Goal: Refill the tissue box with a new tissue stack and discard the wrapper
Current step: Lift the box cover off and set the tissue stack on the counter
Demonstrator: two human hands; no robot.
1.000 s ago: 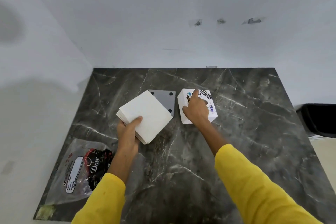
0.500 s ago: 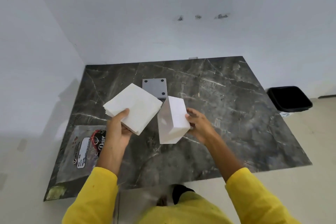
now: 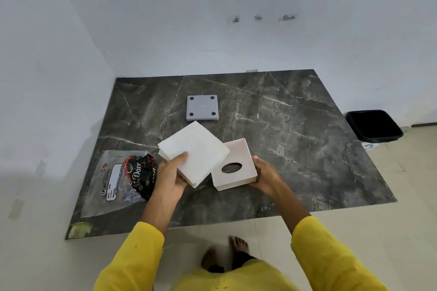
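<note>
My left grip (image 3: 171,178) clamps the tissue stack (image 3: 195,152) above the table (image 3: 295,125), overlapping the tissue box (image 3: 234,164) my right grip (image 3: 266,176) holds, seemingly open side up. The wrapper (image 3: 120,181) lies at the table's left.

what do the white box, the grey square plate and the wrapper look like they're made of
White box: probably hard plastic, matte, with rigid straight walls and a clean-cut oval hole.
Grey square plate: likely plastic too, smooth and flat, with four dark round pads, maybe rubber.
Wrapper: thin clear plastic film, glossy and crinkled, with print on it.
Tissue stack: soft white paper in layered sheets.
</note>
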